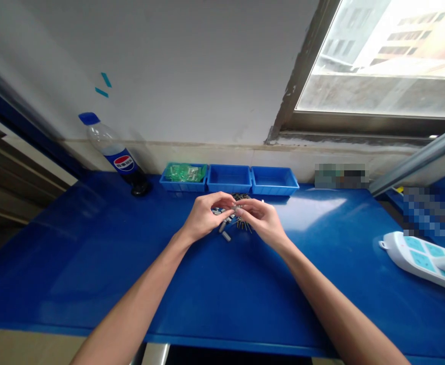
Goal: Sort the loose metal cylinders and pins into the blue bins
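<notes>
My left hand (210, 215) and my right hand (261, 219) meet above the middle of the table, thumbs and forefingers pinched together. Between the fingertips is a small grey metallic piece (237, 208), too small to name. Both hands appear to grip it. Beneath and behind them lies a pile of small parts: thin dark and brass-coloured pins or screws (244, 224) spread below the right fingers, and short silvery blocks near the left thumb. One silvery block (226, 236) lies apart, closest to me. The hands hide part of the pile.
Three blue trays stand in a row by the wall; the left tray (184, 188) holds green-and-silver packed parts. A cola bottle (119, 157) leans at the back left. A white power strip (422, 258) lies at the right on the blue table (104, 263).
</notes>
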